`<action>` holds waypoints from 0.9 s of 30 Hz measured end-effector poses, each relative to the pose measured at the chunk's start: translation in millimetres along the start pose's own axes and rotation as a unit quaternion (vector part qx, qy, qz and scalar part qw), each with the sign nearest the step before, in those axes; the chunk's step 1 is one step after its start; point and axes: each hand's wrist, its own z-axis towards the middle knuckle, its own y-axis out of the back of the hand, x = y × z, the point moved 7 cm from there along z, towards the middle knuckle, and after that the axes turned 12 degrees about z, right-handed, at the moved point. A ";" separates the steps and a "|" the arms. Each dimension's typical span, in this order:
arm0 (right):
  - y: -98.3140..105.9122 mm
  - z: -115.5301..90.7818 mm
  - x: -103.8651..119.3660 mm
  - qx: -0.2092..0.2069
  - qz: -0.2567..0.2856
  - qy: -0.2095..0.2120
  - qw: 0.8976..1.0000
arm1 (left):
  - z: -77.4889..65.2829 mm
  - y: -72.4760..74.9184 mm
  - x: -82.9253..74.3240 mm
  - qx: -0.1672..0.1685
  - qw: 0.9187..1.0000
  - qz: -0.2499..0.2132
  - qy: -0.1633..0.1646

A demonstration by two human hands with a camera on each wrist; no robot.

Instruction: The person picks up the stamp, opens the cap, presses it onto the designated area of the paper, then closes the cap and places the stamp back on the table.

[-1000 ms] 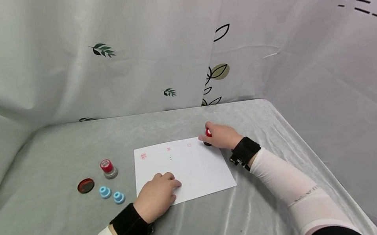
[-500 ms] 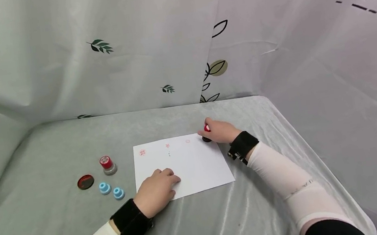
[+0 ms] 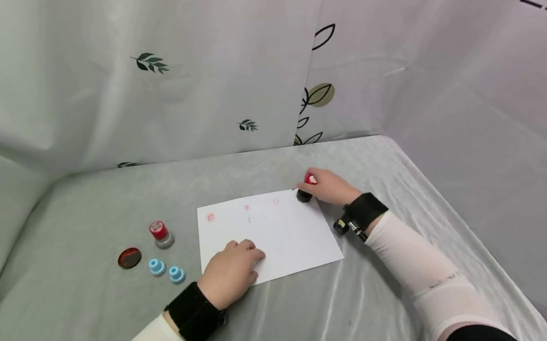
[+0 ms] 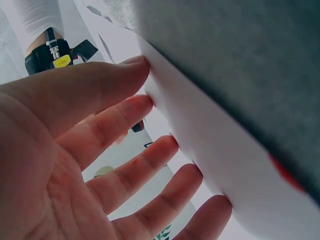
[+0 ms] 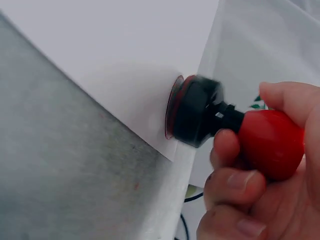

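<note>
My right hand (image 3: pixel 331 186) grips the red knob (image 5: pixel 270 142) of a stamp with a black base (image 5: pixel 195 112). In the right wrist view its round face is close over the corner of a white sheet of paper (image 3: pixel 287 238), and a thin red-edged curve shows beside the face. In the head view the stamp overlaps the sheet's far right corner. My left hand (image 3: pixel 232 272) rests on the near left part of the sheet, fingers spread and fingertips on the paper in the left wrist view. Small red prints (image 3: pixel 210 217) run along the sheet's far edge.
Left of the paper stands another stamp with a red top (image 3: pixel 158 229) and a clear base. Near it lie a round dark red-rimmed disc (image 3: pixel 130 258) and two light blue stepped caps (image 3: pixel 157 267). Grey cloth (image 3: pixel 284 330) covers the table; pale curtains hang behind.
The right hand and the stamp's red knob have shifted slightly right and back, showing more of the black base. The left hand stays on the paper; the head view has shifted a little.
</note>
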 end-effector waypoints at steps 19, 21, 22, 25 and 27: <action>12.1 -54.5 13.0 -0.075 0.465 0.029 0.882 | 3.2 -2.9 1.3 0.011 1.000 -0.004 0.004; 13.9 -60.4 21.4 -0.066 0.510 0.051 0.856 | 3.6 -2.8 0.9 0.008 1.000 -0.002 0.003; 14.9 -63.0 25.0 -0.061 0.524 0.060 0.847 | 3.7 -2.7 1.0 0.007 1.000 -0.001 0.003; 16.4 -68.0 33.9 -0.054 0.543 0.078 0.835 | 3.5 -2.5 2.0 0.003 1.000 0.004 0.005; 16.0 -69.4 38.5 -0.044 0.547 0.086 0.832 | 3.6 -2.5 3.0 0.000 1.000 0.006 0.007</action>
